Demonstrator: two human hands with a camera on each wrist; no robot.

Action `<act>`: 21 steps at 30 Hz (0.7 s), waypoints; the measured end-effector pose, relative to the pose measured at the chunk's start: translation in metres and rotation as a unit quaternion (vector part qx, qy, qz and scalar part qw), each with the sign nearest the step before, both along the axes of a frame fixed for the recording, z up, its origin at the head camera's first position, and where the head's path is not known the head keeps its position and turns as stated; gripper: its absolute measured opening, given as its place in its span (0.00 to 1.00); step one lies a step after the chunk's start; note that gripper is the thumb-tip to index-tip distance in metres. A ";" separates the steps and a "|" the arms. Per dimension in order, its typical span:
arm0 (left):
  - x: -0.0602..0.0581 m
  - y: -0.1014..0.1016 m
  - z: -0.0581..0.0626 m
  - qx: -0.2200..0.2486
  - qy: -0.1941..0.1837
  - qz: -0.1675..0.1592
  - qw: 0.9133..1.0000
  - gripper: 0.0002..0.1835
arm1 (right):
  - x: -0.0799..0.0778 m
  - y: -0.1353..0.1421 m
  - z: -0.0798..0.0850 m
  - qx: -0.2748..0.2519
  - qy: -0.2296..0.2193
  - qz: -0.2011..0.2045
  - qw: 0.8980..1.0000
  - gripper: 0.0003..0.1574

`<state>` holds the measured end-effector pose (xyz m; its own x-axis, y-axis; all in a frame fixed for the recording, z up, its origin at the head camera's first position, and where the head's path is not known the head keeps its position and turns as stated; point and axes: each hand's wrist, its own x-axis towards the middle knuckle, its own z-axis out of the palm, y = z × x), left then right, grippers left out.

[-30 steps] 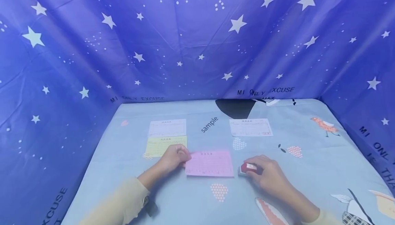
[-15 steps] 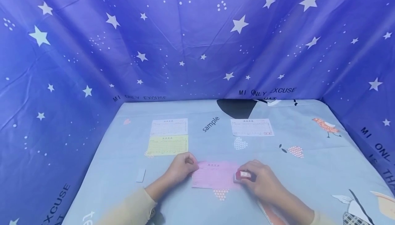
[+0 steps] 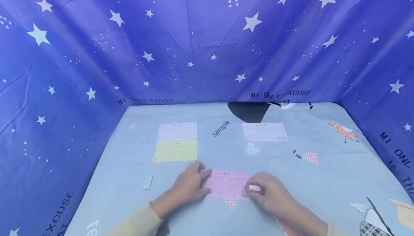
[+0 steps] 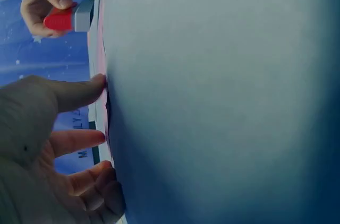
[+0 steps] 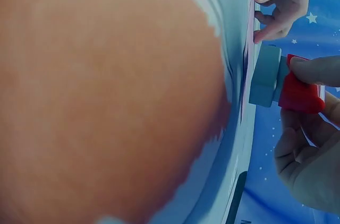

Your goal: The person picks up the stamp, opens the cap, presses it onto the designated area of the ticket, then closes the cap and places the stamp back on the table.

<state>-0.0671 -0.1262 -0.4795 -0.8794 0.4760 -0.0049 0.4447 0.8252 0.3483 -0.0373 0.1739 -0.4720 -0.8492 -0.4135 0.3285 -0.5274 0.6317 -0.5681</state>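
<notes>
A pink printed form (image 3: 224, 184) lies flat on the cloth in front of the person. The left hand (image 3: 191, 183) presses its left end with spread thumb and fingertips, as the left wrist view also shows. The right hand (image 3: 276, 194) grips a stamp (image 3: 253, 188) with a red handle and a grey base. In the head view the stamp is over the form's lower right part. Its grey base (image 5: 264, 78) faces the paper in the right wrist view, tilted and seemingly just off it. The form's right edge is partly hidden by the right hand.
A white form (image 3: 177, 132) and a yellow form (image 3: 176, 151) lie together at the back left. Another white form (image 3: 265, 132), with a red mark in its lower right corner, lies back right. A small pale rectangular piece (image 3: 147, 182) sits left of the left hand.
The pink form has come nearer the person and slightly right. The left hand has gone from pinching its edge to pressing it down. The right hand has brought the stamp left over the form.
</notes>
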 end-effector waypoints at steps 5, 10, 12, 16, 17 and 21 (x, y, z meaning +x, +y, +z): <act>0.001 0.002 0.000 -0.008 0.024 -0.006 1.000 0.37 | 0.001 0.000 0.000 -0.001 0.003 0.006 1.000 0.23; 0.001 0.004 -0.002 -0.015 0.049 -0.003 0.999 0.38 | 0.000 -0.001 0.001 0.009 -0.001 0.002 1.000 0.21; 0.002 0.005 -0.003 -0.019 0.061 -0.003 0.998 0.39 | -0.001 -0.001 0.002 0.016 -0.004 -0.002 1.000 0.20; 0.003 0.006 -0.004 -0.027 0.080 -0.004 0.996 0.39 | -0.003 -0.001 0.002 0.029 -0.007 -0.002 1.000 0.20; 0.003 0.006 -0.005 -0.029 0.083 -0.004 0.996 0.39 | -0.003 -0.001 0.002 0.031 -0.007 -0.001 1.000 0.20; 0.004 0.006 -0.005 -0.034 0.086 -0.006 0.996 0.39 | -0.005 -0.001 0.001 0.032 0.004 0.010 0.999 0.21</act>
